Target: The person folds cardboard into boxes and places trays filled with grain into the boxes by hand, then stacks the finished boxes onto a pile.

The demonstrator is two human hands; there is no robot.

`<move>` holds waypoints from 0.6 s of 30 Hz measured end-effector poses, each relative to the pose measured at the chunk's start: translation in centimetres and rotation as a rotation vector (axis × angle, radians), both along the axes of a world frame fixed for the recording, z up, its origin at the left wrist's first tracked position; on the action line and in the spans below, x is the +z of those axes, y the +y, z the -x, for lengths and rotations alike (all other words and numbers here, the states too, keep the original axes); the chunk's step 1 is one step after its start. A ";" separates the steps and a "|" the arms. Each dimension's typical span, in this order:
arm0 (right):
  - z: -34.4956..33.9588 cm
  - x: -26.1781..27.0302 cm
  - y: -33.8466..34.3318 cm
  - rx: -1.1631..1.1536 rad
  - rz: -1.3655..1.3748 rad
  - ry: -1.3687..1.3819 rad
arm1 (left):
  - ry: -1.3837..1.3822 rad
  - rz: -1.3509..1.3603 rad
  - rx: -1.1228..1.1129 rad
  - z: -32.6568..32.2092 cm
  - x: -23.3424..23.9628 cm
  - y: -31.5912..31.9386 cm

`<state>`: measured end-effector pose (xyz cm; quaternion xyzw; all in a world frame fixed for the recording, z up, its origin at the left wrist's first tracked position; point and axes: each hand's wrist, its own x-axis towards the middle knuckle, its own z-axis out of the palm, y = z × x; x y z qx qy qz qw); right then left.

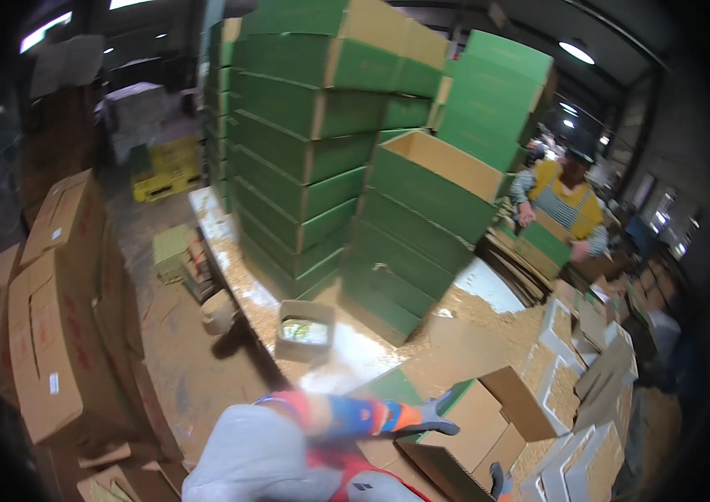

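An open cardboard box (469, 419), green outside and brown inside, lies before me with its flaps spread out. My left hand (433, 419), in a dark grey glove under a blue, orange and pink sleeve, reaches to the box's left edge. Its thumb and fingers are spread apart against the cardboard there. My right hand (498, 480) shows only in part, low in the picture by the box's near right edge. The dark glove is visible, but the box and the frame edge hide its grip.
Tall stacks of green boxes (273, 169) stand on the sawdust-strewn table (355, 357). A small carton (304, 329) sits in front. White trays of sawdust (590, 467) line the right. Brown cartons (57, 339) are piled left. A co-worker (559, 201) handles green cardboard behind.
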<state>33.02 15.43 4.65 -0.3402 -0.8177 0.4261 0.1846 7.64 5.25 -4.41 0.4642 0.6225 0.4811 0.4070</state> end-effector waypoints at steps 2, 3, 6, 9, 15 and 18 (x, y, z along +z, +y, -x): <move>-0.2 -0.1 -0.9 -0.013 0.041 0.032 | -0.109 -0.211 0.067 0.9 -1.9 0.0; -1.1 -0.2 -1.1 -0.048 0.064 0.056 | -0.445 -0.281 0.012 0.3 3.7 -0.9; -1.1 0.9 -1.9 -0.058 0.119 0.125 | 0.043 -0.643 0.060 3.9 9.9 -1.8; 0.7 2.6 -1.1 -0.061 0.158 0.204 | -0.088 -0.929 0.211 12.5 11.2 0.3; 10.7 10.4 4.5 0.053 0.150 0.381 | 0.328 -1.155 1.143 30.5 19.4 -6.6; 16.0 14.4 9.5 0.070 0.150 0.441 | 0.434 -0.896 0.875 34.5 19.5 -4.0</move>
